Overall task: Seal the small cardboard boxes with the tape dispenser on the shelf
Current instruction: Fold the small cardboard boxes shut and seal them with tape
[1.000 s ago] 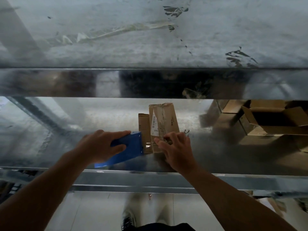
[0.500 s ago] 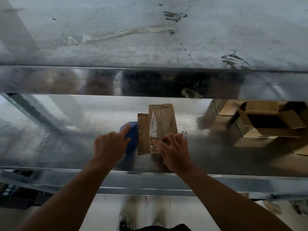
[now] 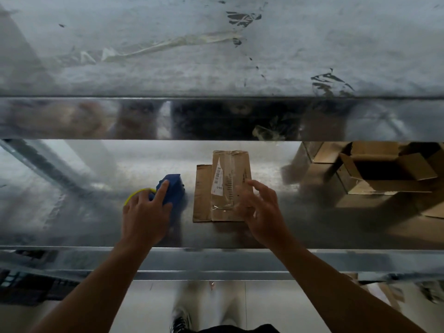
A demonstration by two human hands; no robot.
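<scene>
Left hand (image 3: 144, 213) grips tape dispenser (image 3: 173, 188), left of small cardboard box (image 3: 223, 186). Right hand (image 3: 263, 212) spread loosely over box; contact unclear.

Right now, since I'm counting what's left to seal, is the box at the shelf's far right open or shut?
Open: the cardboard box has its flaps spread outward and its dark interior shows between them.
</scene>
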